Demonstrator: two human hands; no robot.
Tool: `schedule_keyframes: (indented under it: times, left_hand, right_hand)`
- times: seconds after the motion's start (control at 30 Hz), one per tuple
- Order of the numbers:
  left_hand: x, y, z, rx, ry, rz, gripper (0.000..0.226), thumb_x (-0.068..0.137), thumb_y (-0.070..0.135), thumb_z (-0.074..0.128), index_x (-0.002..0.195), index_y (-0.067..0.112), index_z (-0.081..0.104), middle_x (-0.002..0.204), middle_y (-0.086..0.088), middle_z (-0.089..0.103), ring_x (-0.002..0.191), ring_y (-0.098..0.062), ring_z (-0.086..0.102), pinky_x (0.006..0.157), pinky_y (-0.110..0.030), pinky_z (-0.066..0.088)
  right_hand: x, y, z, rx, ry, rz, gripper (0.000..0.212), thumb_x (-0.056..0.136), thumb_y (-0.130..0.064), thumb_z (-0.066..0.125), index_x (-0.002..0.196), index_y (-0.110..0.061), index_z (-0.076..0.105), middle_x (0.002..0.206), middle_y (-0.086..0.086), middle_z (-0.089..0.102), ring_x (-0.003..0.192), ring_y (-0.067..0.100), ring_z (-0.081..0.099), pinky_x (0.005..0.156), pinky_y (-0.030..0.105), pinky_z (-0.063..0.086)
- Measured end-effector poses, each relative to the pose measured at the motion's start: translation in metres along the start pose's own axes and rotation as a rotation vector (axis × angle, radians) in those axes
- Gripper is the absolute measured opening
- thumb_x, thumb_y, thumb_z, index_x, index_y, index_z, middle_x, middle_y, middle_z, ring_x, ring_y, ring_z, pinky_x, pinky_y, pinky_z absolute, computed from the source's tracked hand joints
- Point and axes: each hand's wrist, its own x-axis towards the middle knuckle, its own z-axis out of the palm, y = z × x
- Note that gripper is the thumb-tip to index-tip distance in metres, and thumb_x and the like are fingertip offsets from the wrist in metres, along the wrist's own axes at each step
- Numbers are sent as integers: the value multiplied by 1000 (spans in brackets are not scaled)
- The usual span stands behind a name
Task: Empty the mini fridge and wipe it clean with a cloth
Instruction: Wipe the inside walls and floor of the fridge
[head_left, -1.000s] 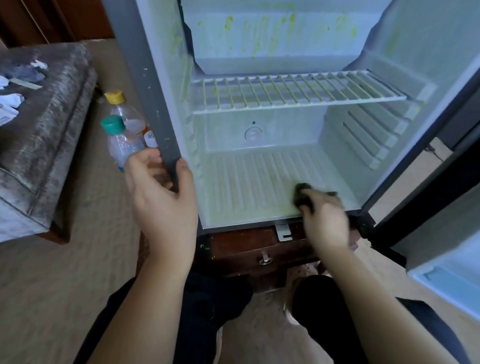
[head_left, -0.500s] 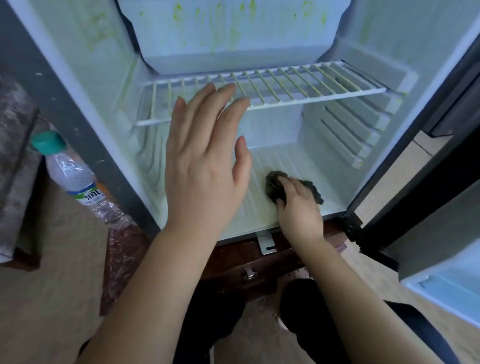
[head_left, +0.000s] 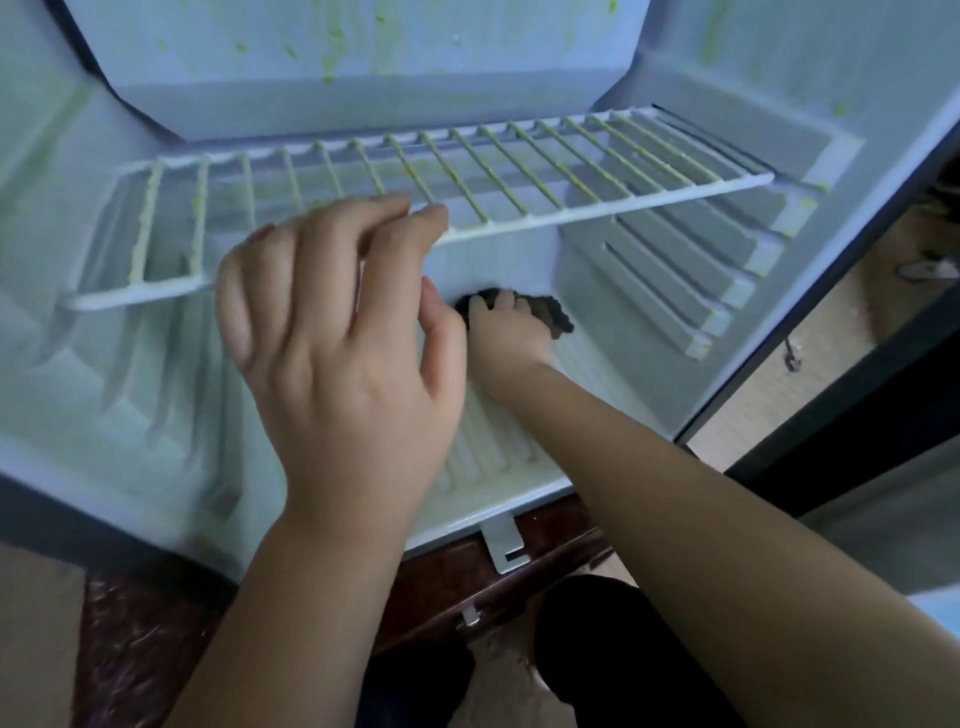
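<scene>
Half a second ago your left hand (head_left: 337, 332) is flat in front of the wire shelf (head_left: 519, 182) with the fingers straight. Now its fingers bend over the front bar of the shelf and hook on it, while the thumb stays below the bar and apart from it. The hand is a little blurred, so you cannot be sure how firm this hold is.

Your right hand (head_left: 506, 335) is also in another place. Before, it presses the cloth (head_left: 553, 317) below the front edge of the shelf. Now it is far under the shelf, close to the back wall, and its fingers are curled on the dark cloth and push it on the ribbed floor. The view is also much closer to the shelf than before, and the bottle with the teal cap, earlier to the left of the shelf, is out of view.

Now the count:
- One mini fridge (head_left: 753, 67), which is open.
- One wire shelf, which sits in the fridge.
- One cloth, which your right hand holds under the shelf.
- Two hands.
- One metal bracket (head_left: 506, 545), far below the shelf.

Many green splashes (head_left: 332, 62) are on the panel above the shelf, and the shelf bars carry green dirt too.
</scene>
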Motion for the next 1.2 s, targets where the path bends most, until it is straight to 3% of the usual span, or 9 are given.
schedule_keyframes:
  times: [0.07, 0.17, 0.3, 0.5, 0.67, 0.8, 1.03, 1.13, 1.2]
  left_hand:
    - [-1, -4, -2, -4, -11, 24, 30, 83, 0, 58, 109, 10, 70, 111, -9, 68, 101, -28, 51, 93, -42, 37]
    - [-2, -6, -6, -21, -42, 50, 35, 83, -1, 57, 114, 9, 68, 116, -9, 67, 103, -29, 52, 96, -44, 38]
    - [-1, -5, -11, -32, -81, 38, 40, 80, -1, 59, 117, 10, 67, 118, -9, 65, 104, -31, 53, 99, -44, 38]
    - [2, -4, -20, -72, -144, 36, 44, 77, 0, 59, 120, 10, 65, 120, -8, 65, 106, -31, 56, 99, -39, 37]
    - [0, -6, -24, -90, -182, 51, 46, 79, -2, 56, 123, 8, 63, 122, -9, 63, 113, -27, 52, 103, -45, 39]
    - [-2, -7, -24, -66, -213, 54, 48, 79, -1, 55, 126, 8, 61, 127, -8, 62, 119, -27, 52, 109, -47, 34]
    - [-8, -2, -14, -38, -142, 37, 42, 81, 3, 59, 123, 9, 63, 127, -8, 62, 122, -28, 54, 115, -44, 25]
    - [-12, 2, -12, -115, -80, 76, 28, 85, 1, 56, 110, 5, 68, 125, -13, 63, 123, -33, 55, 116, -47, 25]
    - [-15, 8, -10, -226, -91, 146, 24, 87, -2, 53, 103, 1, 70, 119, -15, 65, 119, -35, 57, 110, -50, 35]
  right_hand:
    - [1, 6, -3, -84, 4, 68, 39, 99, -5, 32, 136, 3, 37, 138, 31, 37, 123, 43, 42, 83, 44, 47]
    - [4, 26, -13, -175, -9, 107, 39, 99, -5, 30, 136, 6, 38, 137, 28, 38, 124, 39, 40, 75, 43, 47]
    - [-20, 34, -36, -222, -91, 92, 38, 102, -6, 29, 138, 1, 40, 141, 22, 37, 129, 33, 36, 97, 38, 40]
    - [-126, 61, -37, -287, -115, 153, 35, 97, -5, 39, 131, 1, 42, 131, 19, 46, 121, 31, 43, 94, 33, 42]
    - [-164, 70, -24, -159, -120, 272, 49, 91, -3, 49, 138, -1, 36, 133, 22, 40, 128, 35, 37, 82, 35, 51]
    - [-131, 68, -23, -181, -92, 206, 37, 91, -1, 49, 128, -1, 45, 129, 21, 43, 120, 32, 42, 81, 33, 48]
    - [-52, 45, -19, -125, -13, 169, 33, 97, -3, 37, 128, -1, 46, 134, 22, 42, 125, 35, 39, 85, 36, 46]
    - [-55, 51, -24, 45, 8, 172, 35, 95, -5, 41, 130, -8, 50, 133, 19, 46, 124, 34, 40, 91, 38, 43]
    - [-78, 60, -27, 293, 32, 153, 44, 91, -10, 49, 134, -23, 53, 127, 12, 56, 119, 31, 49, 92, 36, 44]
